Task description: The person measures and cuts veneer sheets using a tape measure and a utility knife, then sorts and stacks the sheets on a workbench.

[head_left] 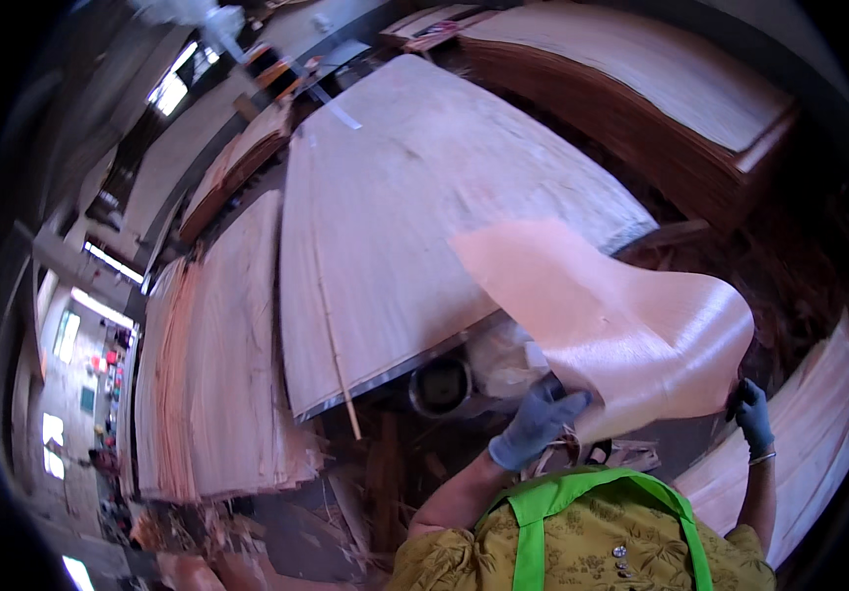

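Observation:
A thin, pinkish wood veneer sheet [602,305] is raised in front of me, bent into a wave. My left hand [540,424], in a blue-grey glove, grips its near edge by the left corner. At the near right corner, my right hand [751,414], gloved too, has its fingers closed on the same sheet. The sheet's far left end lies over a wide, pale veneer-covered table [424,187]. A thin wooden stick [334,340] rests along the left part of that table and sticks out past its near edge.
A dark round bucket [441,384] and a crumpled plastic bag [503,360] sit under the table's near edge. Veneer stacks stand at left [222,345], far right [631,69] and near right [809,443]. Wood scraps [385,473] litter the floor.

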### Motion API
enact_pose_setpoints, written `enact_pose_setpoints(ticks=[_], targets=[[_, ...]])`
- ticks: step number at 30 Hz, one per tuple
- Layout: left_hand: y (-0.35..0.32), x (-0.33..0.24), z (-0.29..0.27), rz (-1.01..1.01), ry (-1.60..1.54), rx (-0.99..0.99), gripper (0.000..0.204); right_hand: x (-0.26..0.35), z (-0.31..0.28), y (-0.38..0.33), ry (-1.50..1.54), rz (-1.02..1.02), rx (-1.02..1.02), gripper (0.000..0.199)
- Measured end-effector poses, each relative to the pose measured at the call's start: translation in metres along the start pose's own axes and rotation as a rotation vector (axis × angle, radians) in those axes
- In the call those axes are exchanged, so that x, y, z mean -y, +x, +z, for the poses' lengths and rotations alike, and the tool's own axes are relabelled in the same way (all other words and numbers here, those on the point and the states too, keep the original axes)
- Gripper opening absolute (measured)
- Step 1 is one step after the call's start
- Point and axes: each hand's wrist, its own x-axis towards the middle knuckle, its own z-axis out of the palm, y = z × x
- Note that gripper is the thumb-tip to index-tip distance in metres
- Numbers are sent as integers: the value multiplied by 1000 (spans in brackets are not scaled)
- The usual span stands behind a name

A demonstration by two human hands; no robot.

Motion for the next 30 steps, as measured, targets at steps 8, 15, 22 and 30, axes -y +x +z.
enact_pose_setpoints(ticks=[8, 15, 22, 30], targets=[[-207, -25, -123, 507, 410, -167, 22, 122, 175, -15, -145, -349, 170, 14], [-390, -16, -196, 384, 193, -787, 29, 225, 380, -46, -208, -660, 375, 17], [-511, 24, -254, 383, 556, -1554, 22, 297, 573, -90, -103, -693, 683, 21], [-613, -8, -349, 62, 1124, -2065, 25, 300, 781, -116, -318, -989, 813, 29]])
